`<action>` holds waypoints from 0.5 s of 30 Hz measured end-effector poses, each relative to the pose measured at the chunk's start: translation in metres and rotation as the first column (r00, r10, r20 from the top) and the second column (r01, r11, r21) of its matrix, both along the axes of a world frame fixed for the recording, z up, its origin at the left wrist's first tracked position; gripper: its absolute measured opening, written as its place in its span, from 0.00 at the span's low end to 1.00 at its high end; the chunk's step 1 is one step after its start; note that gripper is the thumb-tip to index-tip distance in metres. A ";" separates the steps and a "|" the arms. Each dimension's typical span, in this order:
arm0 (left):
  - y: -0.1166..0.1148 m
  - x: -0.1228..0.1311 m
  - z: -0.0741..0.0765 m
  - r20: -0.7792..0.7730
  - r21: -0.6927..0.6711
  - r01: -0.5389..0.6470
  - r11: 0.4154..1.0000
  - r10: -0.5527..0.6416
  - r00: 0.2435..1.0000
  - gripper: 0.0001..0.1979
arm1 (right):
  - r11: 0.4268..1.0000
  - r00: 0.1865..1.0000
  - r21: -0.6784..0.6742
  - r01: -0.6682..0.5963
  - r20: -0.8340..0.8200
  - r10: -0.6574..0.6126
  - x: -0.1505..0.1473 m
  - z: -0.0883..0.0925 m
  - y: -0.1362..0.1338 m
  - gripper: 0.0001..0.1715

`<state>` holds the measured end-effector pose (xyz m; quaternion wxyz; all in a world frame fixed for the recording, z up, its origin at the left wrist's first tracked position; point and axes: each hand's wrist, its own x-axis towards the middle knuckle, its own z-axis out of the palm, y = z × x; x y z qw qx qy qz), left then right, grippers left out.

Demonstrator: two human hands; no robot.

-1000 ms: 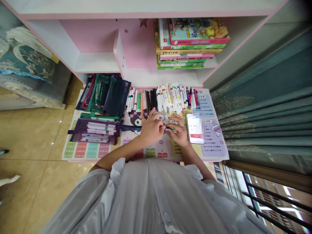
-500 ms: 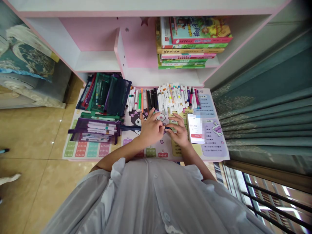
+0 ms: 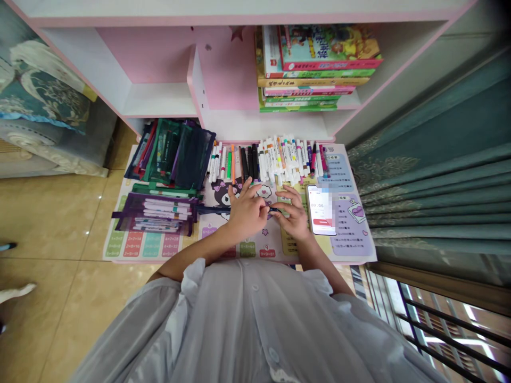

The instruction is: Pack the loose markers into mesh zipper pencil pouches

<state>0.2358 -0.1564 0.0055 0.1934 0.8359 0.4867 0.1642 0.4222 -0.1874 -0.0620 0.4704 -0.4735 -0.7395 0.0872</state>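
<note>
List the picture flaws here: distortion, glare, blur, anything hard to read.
Head view: the wide lens bows the pink shelf edges and stretches the corners; window bars at lower right are blown out; soft glare lies on the floor tiles; a blurred patch covers part of the phone screen; left hand and right hand are sharp, the dark pen pinched between them small and shadowed.

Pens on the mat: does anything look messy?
Yes. The white markers at the back right of the mat lie heaped crookedly over each other; the pens beside them lie side by side. The mesh pouches are stacked askew. The left hand and right hand hold a dark pen.
</note>
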 end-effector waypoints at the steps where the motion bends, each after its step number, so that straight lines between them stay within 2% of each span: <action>1: 0.000 0.000 0.000 0.002 0.000 -0.002 1.000 0.002 1.000 0.09 | 1.000 1.000 0.015 -0.002 -0.002 0.002 0.000 0.000 0.000 0.04; 15: 0.003 -0.004 0.002 -0.016 -0.035 -0.026 0.999 0.025 1.000 0.08 | 0.998 0.998 0.001 0.058 0.018 -0.058 0.004 -0.003 0.000 0.05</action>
